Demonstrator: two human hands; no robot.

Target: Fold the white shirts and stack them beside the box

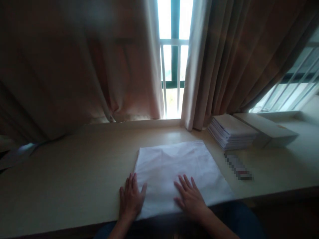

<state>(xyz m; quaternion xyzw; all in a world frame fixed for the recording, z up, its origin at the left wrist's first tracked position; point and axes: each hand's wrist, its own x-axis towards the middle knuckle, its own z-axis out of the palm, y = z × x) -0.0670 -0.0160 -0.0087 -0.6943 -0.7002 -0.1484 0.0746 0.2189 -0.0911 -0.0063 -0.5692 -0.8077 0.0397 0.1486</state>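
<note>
A white cloth (174,162) lies spread in a rough rectangle on the pale tabletop, its near edge along the table's front edge. Faint creases run across its far part. My left hand (131,196) rests at the cloth's left edge, fingers extended and thumb apart on the fabric. On the near right part of the cloth lies my right hand (189,197), palm down with the fingers spread. Neither hand grips anything.
At the back right stands a stack of folded white cloths (233,131) beside a pale box (269,129). A pixelated oblong object (238,167) lies right of the cloth. Curtains (211,59) hang behind the table (74,176); papers (18,154) lie far left.
</note>
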